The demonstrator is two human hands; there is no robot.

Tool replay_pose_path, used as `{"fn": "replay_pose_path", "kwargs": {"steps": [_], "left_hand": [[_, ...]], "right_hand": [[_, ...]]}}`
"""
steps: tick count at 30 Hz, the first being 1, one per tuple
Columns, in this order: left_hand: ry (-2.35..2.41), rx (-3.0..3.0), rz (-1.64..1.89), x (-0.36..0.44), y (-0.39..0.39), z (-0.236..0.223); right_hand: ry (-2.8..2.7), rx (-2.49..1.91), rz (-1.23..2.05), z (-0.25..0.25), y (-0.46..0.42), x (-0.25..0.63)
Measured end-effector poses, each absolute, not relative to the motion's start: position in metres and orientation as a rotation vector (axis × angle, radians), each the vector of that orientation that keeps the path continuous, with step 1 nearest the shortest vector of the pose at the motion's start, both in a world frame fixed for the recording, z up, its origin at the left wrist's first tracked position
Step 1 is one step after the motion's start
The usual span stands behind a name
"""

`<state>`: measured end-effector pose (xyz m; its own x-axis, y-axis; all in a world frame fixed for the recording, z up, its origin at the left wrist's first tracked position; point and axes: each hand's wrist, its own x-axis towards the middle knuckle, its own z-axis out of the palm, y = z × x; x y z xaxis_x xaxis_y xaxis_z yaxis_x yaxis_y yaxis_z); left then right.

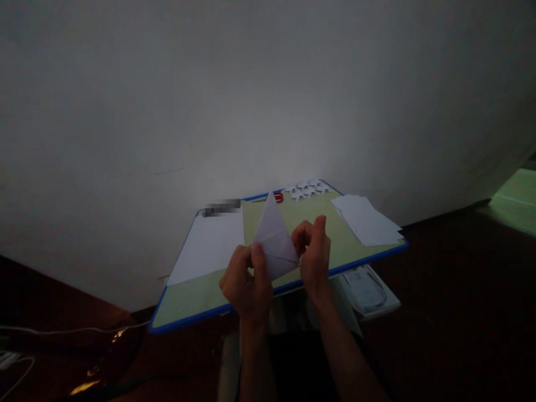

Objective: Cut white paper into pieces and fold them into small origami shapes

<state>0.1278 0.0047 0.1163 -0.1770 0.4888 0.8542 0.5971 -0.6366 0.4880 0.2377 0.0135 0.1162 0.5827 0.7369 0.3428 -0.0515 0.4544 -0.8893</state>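
Observation:
A white sheet of folded paper (274,237) is held up over the table, its narrow point towards the wall and a crease crossing its lower part. My left hand (249,279) pinches its lower left side, with the thumb lying on top. At the right corner, my right hand (313,254) has its fingers curled against the paper's edge while the thumb sticks up off the sheet. The fingertips under the paper are hidden.
The blue-edged table (188,315) stands against the wall. A large white sheet (209,245) lies left and a paper stack (368,220) right. Red-handled scissors (278,197) and several small folded paper pieces (307,190) lie at the back. Below sits a white box (368,293).

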Motion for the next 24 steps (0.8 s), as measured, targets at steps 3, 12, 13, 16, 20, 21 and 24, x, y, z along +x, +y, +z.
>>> {"fn": "replay_pose_path", "kwargs": {"steps": [3, 12, 13, 16, 20, 21, 24], "left_hand": [[-1.247, -2.016, -1.885, 0.125, 0.007, 0.117], [-1.043, -2.241, -1.838, 0.133, 0.002, 0.118], [-1.035, -2.249, -1.840, 0.133, 0.001, 0.119], [-1.026, -2.274, -1.840, 0.132, 0.000, 0.119], [-1.067, -2.286, -1.825, 0.129, 0.001, 0.119], [-1.081, -2.286, -1.819, 0.128, 0.002, 0.119], [-1.084, -2.303, -1.805, 0.123, 0.006, 0.118]], "right_hand": [[-0.879, -0.989, 0.571, 0.114, 0.015, 0.244], [-0.777, -1.145, 0.257, 0.109, 0.018, 0.238], [-0.766, -1.147, 0.238, 0.109, 0.018, 0.237], [-0.740, -1.155, 0.226, 0.107, 0.017, 0.236], [-0.744, -1.147, 0.306, 0.107, 0.018, 0.238], [-0.755, -1.135, 0.348, 0.108, 0.018, 0.240], [-0.804, -1.073, 0.501, 0.113, 0.016, 0.247]]}}
